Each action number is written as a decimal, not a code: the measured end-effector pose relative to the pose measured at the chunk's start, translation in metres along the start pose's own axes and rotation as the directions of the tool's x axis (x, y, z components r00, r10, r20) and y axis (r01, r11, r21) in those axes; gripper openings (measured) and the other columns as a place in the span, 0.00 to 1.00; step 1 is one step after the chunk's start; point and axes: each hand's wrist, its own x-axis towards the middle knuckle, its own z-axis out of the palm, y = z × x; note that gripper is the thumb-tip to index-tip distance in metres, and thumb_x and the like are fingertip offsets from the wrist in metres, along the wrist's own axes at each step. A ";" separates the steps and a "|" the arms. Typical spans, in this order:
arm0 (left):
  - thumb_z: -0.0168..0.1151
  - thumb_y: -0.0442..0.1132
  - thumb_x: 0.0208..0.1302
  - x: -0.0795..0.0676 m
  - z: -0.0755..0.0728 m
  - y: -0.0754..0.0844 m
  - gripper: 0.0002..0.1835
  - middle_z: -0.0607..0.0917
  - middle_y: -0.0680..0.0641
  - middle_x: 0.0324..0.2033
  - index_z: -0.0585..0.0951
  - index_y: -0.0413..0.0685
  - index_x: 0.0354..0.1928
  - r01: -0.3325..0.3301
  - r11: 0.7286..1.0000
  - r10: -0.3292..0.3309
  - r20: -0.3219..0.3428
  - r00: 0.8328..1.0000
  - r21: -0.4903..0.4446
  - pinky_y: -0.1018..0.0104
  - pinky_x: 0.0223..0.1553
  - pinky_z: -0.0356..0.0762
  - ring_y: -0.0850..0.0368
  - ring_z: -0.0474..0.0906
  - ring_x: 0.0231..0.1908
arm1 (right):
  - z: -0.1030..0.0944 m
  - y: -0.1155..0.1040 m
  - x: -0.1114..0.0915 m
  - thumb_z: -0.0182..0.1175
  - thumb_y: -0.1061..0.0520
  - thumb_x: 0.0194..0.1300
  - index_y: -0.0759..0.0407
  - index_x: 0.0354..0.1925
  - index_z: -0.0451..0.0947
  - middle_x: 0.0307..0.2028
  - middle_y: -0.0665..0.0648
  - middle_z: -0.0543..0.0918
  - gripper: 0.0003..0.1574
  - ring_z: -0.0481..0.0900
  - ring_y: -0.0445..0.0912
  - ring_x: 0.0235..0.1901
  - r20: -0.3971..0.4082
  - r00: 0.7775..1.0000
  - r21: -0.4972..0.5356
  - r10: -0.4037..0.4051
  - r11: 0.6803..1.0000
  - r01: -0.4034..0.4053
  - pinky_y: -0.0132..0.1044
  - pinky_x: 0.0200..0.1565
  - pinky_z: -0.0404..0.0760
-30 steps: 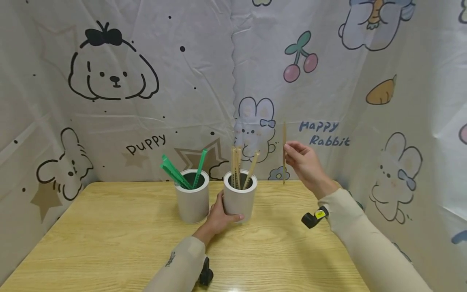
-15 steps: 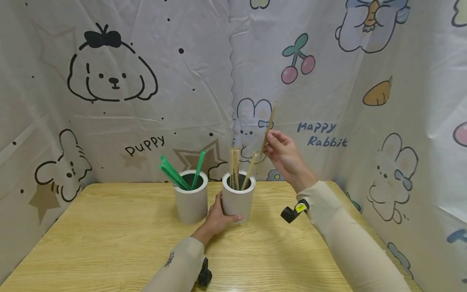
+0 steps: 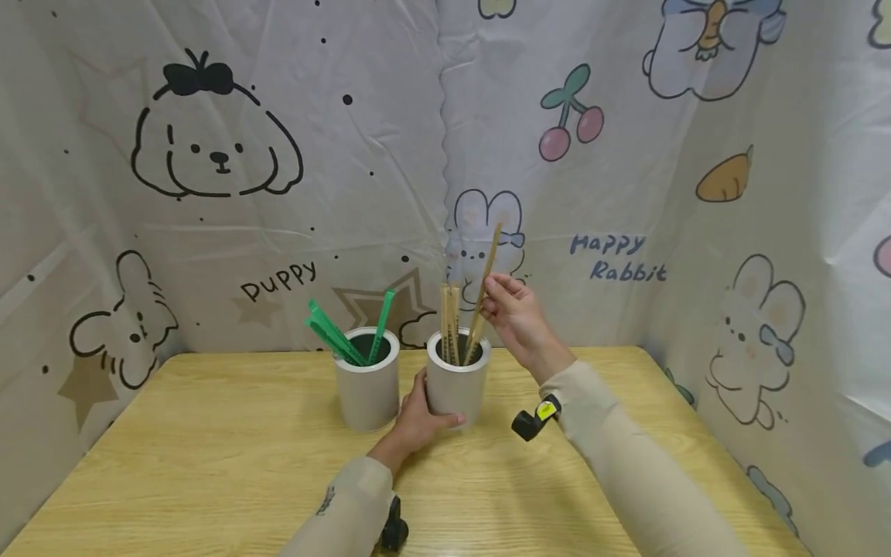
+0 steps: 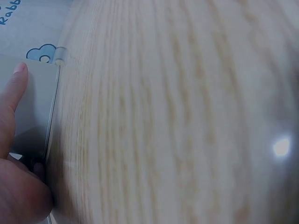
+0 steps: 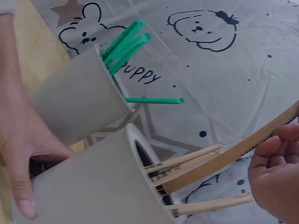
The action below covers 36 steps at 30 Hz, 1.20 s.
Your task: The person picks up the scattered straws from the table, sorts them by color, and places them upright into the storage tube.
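In the head view two pale cylindrical cups stand side by side. My left hand [image 3: 418, 422] grips the lower side of the right cup [image 3: 455, 398], its thumb across the front. Several thin tan sticks [image 3: 448, 321] with dark print lean inside this cup. Between thumb and fingers, my right hand [image 3: 517, 317] pinches another long, flat tan stick [image 3: 493, 251], tilted with its top to the right. The right wrist view has the held stick's [image 5: 210, 170] lower end at the cup's mouth. At left wrist, the thumb lies along the cup wall [image 4: 32, 107].
The left cup [image 3: 367, 398] holds several green sticks [image 3: 330, 333] that lean outward. Both cups are on a wood-grain table [image 3: 230, 464]. Printed cloth [image 3: 390, 139] hangs behind the table and along its sides.
My right hand has come left with the tan stick, from beside the right cup to over its mouth, and then down. The stick has gone from upright to tilted. My left hand stays put.
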 end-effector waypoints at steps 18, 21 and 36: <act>0.81 0.42 0.51 0.004 -0.001 0.005 0.59 0.67 0.37 0.73 0.51 0.48 0.79 -0.005 1.000 0.005 0.009 1.000 -0.014 0.40 0.74 0.60 0.37 0.63 0.72 | -0.006 0.038 -0.004 0.56 0.63 0.75 0.50 0.36 0.81 0.32 0.45 0.81 0.11 0.75 0.35 0.30 -0.040 0.993 -0.262 0.109 0.958 -0.116 0.25 0.39 0.78; 0.81 0.43 0.52 0.003 -0.002 0.005 0.59 0.67 0.37 0.73 0.51 0.48 0.79 -0.003 1.000 0.003 0.010 1.000 -0.004 0.39 0.73 0.60 0.36 0.63 0.72 | -0.010 0.041 -0.005 0.58 0.61 0.74 0.54 0.39 0.81 0.31 0.44 0.81 0.06 0.74 0.35 0.30 -0.034 0.994 -0.372 0.100 0.922 -0.106 0.26 0.38 0.77; 0.81 0.43 0.52 -0.002 -0.003 0.007 0.59 0.66 0.36 0.73 0.51 0.49 0.79 0.031 0.999 -0.031 0.005 1.000 -0.008 0.37 0.73 0.60 0.35 0.62 0.72 | -0.026 0.052 -0.010 0.65 0.63 0.67 0.66 0.39 0.86 0.28 0.58 0.82 0.06 0.73 0.41 0.27 0.144 0.981 -0.783 -0.132 0.591 0.194 0.29 0.30 0.73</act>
